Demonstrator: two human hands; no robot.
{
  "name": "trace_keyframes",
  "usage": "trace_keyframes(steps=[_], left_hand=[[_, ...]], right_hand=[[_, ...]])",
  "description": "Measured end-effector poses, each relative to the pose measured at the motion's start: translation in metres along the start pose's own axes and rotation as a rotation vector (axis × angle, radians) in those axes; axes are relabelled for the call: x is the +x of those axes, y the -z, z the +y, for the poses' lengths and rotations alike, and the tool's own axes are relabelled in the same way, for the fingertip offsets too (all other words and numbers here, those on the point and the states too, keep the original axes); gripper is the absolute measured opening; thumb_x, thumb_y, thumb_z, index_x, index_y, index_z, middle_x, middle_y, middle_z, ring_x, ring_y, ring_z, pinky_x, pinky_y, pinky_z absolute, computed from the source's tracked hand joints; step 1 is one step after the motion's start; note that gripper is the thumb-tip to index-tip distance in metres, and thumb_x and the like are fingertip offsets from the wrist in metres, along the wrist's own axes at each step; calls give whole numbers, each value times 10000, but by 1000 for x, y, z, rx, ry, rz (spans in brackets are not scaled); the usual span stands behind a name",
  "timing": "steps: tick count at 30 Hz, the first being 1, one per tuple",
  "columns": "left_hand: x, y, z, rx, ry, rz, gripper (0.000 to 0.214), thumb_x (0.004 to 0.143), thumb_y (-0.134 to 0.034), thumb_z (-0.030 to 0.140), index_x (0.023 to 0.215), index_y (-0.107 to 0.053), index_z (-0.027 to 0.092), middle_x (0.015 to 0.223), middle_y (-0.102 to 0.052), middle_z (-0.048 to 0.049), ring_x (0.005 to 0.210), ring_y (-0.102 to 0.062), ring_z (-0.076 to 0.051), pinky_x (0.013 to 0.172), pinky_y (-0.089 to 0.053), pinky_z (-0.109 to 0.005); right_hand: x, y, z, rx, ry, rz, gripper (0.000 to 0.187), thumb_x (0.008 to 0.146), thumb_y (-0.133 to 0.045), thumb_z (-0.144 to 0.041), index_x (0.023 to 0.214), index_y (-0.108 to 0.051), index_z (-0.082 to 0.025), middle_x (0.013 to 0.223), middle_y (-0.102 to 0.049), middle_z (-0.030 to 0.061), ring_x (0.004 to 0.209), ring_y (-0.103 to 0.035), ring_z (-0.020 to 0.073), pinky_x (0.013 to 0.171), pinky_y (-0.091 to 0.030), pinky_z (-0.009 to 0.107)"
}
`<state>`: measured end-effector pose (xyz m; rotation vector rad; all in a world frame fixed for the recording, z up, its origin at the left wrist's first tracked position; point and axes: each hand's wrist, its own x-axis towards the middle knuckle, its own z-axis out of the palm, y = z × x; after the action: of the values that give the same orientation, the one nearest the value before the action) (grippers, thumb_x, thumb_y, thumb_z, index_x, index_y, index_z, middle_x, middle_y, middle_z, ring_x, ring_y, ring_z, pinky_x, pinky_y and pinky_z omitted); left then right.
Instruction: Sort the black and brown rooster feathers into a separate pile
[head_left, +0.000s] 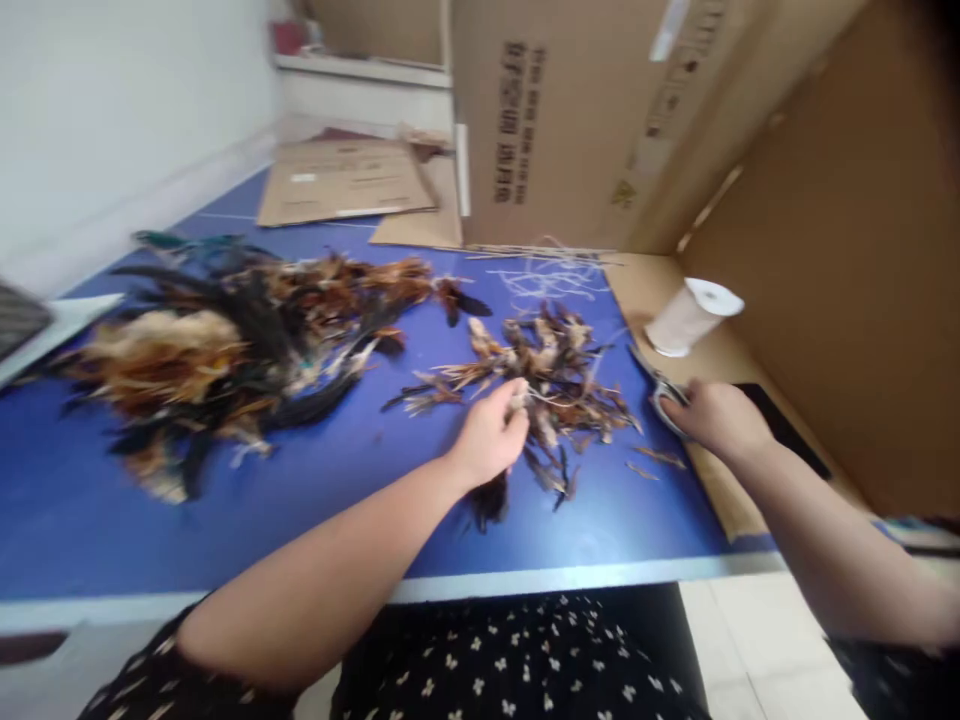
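My left hand (489, 436) is closed in a pinch on a small bunch of feathers (489, 500); its dark ends hang below my palm. Pale string (551, 400) runs out from my fingertips to the right. Behind that hand lies a loose pile of brown and black feathers (555, 345). My right hand (726, 420) has its fingers on the handles of a pair of scissors (664, 385), which rest at the edge of the cardboard with the blades pointing away. Just beyond the scissors stands a white spool (684, 322).
A large heap of mixed feathers (247, 350) covers the left of the blue table (337, 510). Cut white strings (555, 275) lie at the back. Tall cardboard (570, 120) walls the back and right side. A flat dark object (784, 430) lies beside my right wrist.
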<state>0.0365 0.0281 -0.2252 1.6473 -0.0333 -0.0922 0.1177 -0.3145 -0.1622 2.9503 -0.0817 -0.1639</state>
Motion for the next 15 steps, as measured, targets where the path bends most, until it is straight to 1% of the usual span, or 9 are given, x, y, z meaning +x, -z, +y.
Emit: trace_keyframes(steps=[2,3,5,8,11,15], left_hand=[[-2,0,3,-58,83,-25,717,1034,-648,361,1697,-459,164,681,-585,81,381,-535,-114,363,-480,-244],[-3,-1,5,-80,108,-32,751,1038,-658,385,1721,-420,183,709,-584,82,384,-540,-112,350,-479,-245],[-6,-3,9,-113,116,-30,801,1037,-683,424,1744,-376,206,773,-604,73,405,-559,-106,348,-493,-244],[-9,-4,14,-147,96,6,841,1034,-708,459,1755,-345,223,819,-617,70,420,-561,-88,356,-501,-229],[-10,-4,17,-173,56,58,860,1038,-715,484,1764,-323,240,837,-626,69,438,-565,-75,370,-506,-211],[-10,-2,23,-178,-25,106,840,1047,-713,502,1754,-352,226,852,-645,56,461,-580,-74,395,-523,-215]], right_hand=[[2,2,1,-3,-33,-6,450,1088,-615,-587,995,-752,-169,936,-769,174,903,-762,315,653,-419,325],[3,1,3,-9,-44,-8,441,1092,-613,-576,1047,-760,-163,976,-775,175,927,-764,318,667,-427,324],[2,0,5,-24,-50,-5,426,1103,-608,-545,1132,-766,-151,1036,-781,183,963,-768,325,703,-456,325],[-2,0,3,-53,-35,13,432,1124,-592,-519,1190,-761,-127,1081,-777,202,996,-770,335,766,-503,337],[-4,-1,-1,-78,-8,48,445,1144,-567,-503,1206,-755,-104,1115,-765,221,1016,-766,344,811,-532,352],[-6,-3,-2,-97,32,94,449,1153,-547,-463,1201,-752,-67,1123,-745,241,1011,-755,354,826,-546,372]])
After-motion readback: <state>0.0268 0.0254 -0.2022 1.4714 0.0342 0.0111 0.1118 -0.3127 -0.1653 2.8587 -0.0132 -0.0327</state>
